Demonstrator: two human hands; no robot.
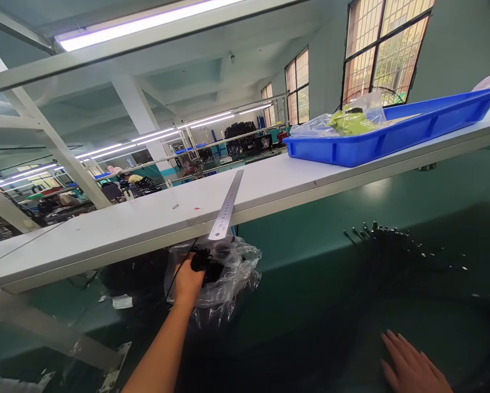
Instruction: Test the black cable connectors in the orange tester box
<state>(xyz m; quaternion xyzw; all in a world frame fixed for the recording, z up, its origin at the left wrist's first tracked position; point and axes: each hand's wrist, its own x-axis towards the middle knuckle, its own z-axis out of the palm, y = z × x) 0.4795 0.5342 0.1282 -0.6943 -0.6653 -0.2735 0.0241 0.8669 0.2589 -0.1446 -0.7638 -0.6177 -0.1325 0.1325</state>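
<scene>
My left hand (188,281) reaches into a clear plastic bag (239,267) below the white shelf's front edge. Its fingers close on a clump of small black curly parts (202,259), whose exact kind I cannot make out. Beside that hand a thin black cord runs up toward the shelf. My right hand (417,365) lies at the lower right over the dark green worktop (294,300), fingers stretched out, holding nothing visible. Beyond it lies a bundle of black cables (386,234) with small shiny tips, much of it lost in shadow.
A steel ruler (226,210) juts over the edge of the white shelf (147,221) above the bag. On the shelf's right stands a blue tray (363,150) holding plastic-wrapped yellow-green material (353,123). A metal frame post (60,333) stands at left.
</scene>
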